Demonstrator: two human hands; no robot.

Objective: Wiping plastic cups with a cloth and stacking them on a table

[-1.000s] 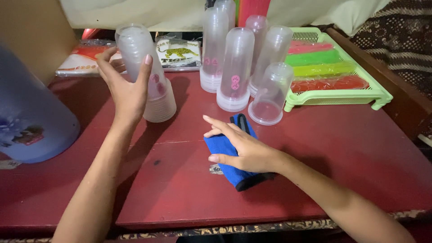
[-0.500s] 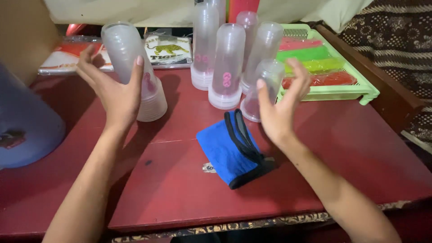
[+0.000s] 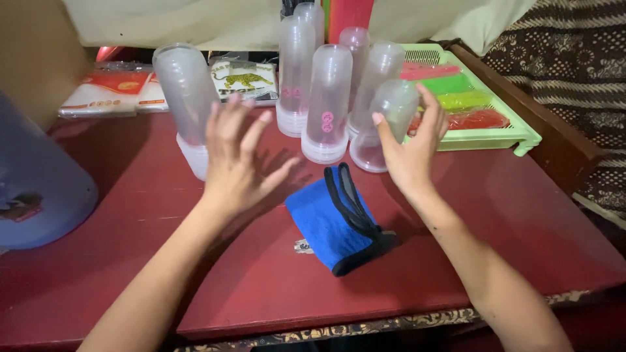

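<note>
The right hand (image 3: pixel 409 148) is wrapped around a tilted clear plastic bottle (image 3: pixel 386 124), thumb on its near-left side and fingers over its right flank. That bottle leans to the left, mouth down on the dark red table (image 3: pixel 508 221), at the right end of a cluster of similar clear bottles (image 3: pixel 326 98) standing upside down toward the far side. One of the cluster, in the middle and closest, carries a small pink mark low on its wall.

The left hand (image 3: pixel 238 160) hangs open over the table, fingers spread and apart, gripping nothing. Just beyond it, at far left of the cluster, leans another clear bottle (image 3: pixel 186 98), tipped to the left on a stack of clear caps or cups; whether the fingertips touch it I cannot tell.

Between the two forearms, nearer than the bottles, lies a folded blue cloth pouch (image 3: pixel 323 221) with a black edging and strap, flat on the table.

To the far right sits a light green plastic tray (image 3: pixel 515 133) holding pink, green and red slabs. At the far left lie flat packets (image 3: pixel 107 91) in white and orange, and one picturing a spotted cat (image 3: pixel 242 78). A large bluish translucent jug (image 3: pixel 36 189) fills the left edge.
</note>
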